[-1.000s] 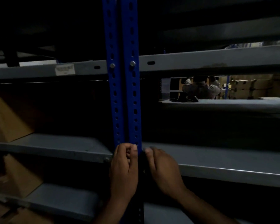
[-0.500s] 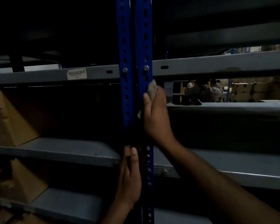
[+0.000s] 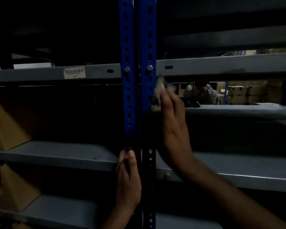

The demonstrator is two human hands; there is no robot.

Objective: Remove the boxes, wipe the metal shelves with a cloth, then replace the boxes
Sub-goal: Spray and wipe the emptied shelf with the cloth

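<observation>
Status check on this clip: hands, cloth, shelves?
Right hand holds cloth against right blue upright. Left hand grips uprights lower down. Middle shelf bare here; box at far left. Nothing blocking.

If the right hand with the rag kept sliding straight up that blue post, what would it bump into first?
Most likely the grey shelf beam bolted across just above the right hand and its cloth; depth is hard to judge.
</observation>
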